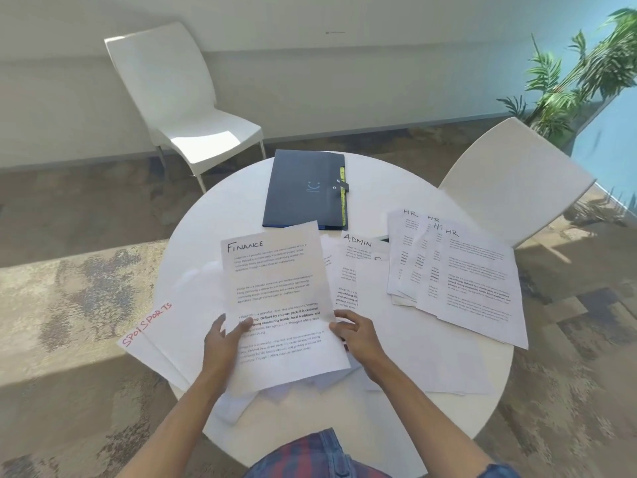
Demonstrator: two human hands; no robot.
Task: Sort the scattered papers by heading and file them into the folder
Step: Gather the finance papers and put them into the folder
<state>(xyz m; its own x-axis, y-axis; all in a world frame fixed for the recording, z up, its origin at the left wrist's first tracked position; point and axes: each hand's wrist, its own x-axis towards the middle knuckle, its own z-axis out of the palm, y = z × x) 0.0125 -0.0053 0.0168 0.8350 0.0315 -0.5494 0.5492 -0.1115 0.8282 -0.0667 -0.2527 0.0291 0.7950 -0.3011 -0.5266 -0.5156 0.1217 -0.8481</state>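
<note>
A person sits at a round white table (213, 215) and holds up a sheet of paper with both hands. The sheet says FINANCE (275, 298) at the top in black pen. The left hand (224, 343) grips the sheet's left edge, with the thumb on the front of the paper. The right hand (355, 336) grips the sheet's right edge, with its fingers curled on the paper. The sheet is lifted a bit above the table and tilts toward the person. A dark blue folder (303, 189) lies shut on the table, just past the top of the FINANCE sheet, on the far side from the person. It has yellow tabs along its right edge. To the right of the FINANCE sheet lies a sheet marked ADMIN (348, 270), partly under other papers. Further right of that is a fanned pile of four sheets marked HR (472, 281), near the table's edge. To the left of the FINANCE sheet, two sheets marked SPORTS (162, 343) in red hang over the table's edge. More white papers (241, 401) lie under the FINANCE sheet, close to the person. Two white chairs (193, 108) stand past the table, and a green plant (579, 77) stands at the far right.
</note>
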